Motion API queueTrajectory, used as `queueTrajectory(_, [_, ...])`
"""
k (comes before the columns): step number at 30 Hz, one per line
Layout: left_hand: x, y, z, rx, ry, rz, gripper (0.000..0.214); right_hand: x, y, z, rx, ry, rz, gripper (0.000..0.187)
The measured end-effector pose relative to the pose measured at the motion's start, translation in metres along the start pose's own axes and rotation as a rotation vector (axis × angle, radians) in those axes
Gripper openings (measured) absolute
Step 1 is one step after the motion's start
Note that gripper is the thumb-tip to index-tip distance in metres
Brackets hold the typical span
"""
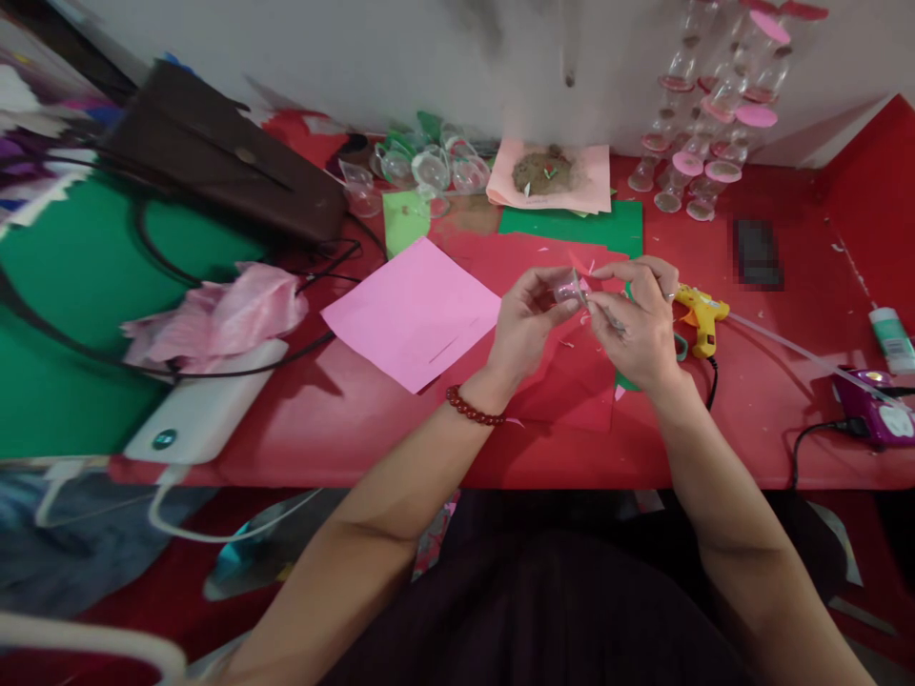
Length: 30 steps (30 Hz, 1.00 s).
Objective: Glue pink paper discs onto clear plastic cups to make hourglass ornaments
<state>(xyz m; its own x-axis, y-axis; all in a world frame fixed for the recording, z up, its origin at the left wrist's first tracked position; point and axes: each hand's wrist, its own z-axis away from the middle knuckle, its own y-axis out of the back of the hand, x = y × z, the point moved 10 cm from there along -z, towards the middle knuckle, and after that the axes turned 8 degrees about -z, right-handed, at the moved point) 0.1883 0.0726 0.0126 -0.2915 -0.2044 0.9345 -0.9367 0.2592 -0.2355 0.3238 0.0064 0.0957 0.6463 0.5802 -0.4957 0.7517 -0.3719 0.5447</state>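
The left hand (533, 310) grips a clear plastic cup (569, 289), tipped sideways between both hands, long axis roughly hand to hand. The right hand (635, 319) curls in at its rim, can't tell if it's pinching; yellow glue gun (706, 320) just past that on the counter (758, 400).
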Motion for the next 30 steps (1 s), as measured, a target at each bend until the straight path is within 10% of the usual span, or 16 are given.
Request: queueTrajectory(30, [0.014,-0.013,0.002,-0.073,-0.056,0.001,0.048,0.026,0.002,0.007,0.094,-0.234,-0.287,0.019])
